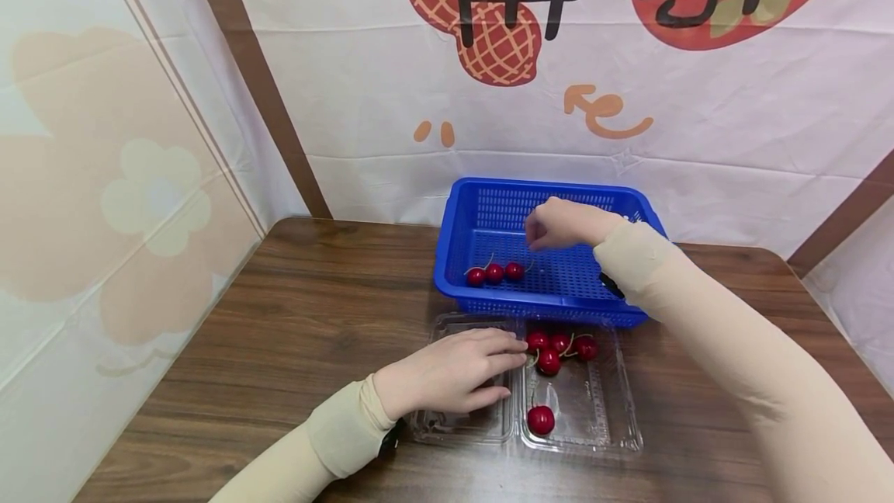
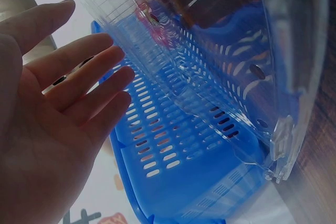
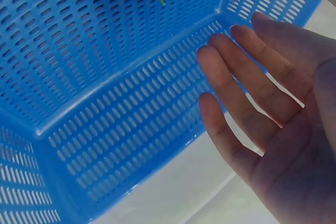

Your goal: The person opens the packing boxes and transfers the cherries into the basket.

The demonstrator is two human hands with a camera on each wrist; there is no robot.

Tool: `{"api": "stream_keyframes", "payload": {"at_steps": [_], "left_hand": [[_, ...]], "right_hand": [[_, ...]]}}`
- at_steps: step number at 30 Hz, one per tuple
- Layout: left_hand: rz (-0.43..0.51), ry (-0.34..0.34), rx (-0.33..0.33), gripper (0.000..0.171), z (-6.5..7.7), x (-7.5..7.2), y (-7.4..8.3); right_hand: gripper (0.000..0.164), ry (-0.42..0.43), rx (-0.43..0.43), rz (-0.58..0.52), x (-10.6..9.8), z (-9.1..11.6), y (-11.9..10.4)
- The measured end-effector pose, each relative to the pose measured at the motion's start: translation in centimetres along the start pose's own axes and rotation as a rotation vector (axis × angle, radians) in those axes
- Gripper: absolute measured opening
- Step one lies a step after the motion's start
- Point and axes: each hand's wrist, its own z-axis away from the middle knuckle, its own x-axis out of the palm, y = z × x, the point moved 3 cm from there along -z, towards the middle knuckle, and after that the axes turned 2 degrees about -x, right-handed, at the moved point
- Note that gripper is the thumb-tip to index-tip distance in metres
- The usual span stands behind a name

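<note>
My left hand (image 1: 454, 369) hovers over the left half of a clear plastic clamshell box (image 1: 615, 418), fingers spread and nothing in the palm. Its fingertips are close to a cluster of red cherries (image 1: 549, 362) in the box's right half. One cherry (image 1: 541, 420) lies apart near the front of that half. Over the blue basket (image 1: 447, 254) is my right hand (image 1: 562, 223), its fingers loosely bent and holding nothing in the right wrist view. Three cherries (image 1: 494, 273) with stems sit on the basket's floor at the front left, below and left of that hand.
The basket stands behind the box on a brown wooden table (image 1: 335, 317), its front wall right by the box's back edge. A printed cloth (image 1: 349, 99) hangs behind the table, and another panel (image 1: 140, 216) stands along the left side.
</note>
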Motion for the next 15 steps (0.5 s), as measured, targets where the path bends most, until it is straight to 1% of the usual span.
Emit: {"api": "stream_keyframes", "payload": {"at_steps": [9, 15], "left_hand": [[0.006, 0.017, -0.001, 0.047, 0.0, 0.0, 0.0], [0.012, 0.02, 0.0, 0.047, -0.1, 0.1, -0.1]], "right_hand": [[0.012, 0.073, -0.025, 0.012, -0.6, 2.1, 0.4], [0.011, 0.133, -0.086, 0.031, -1.1, 3.9, 0.1]]}}
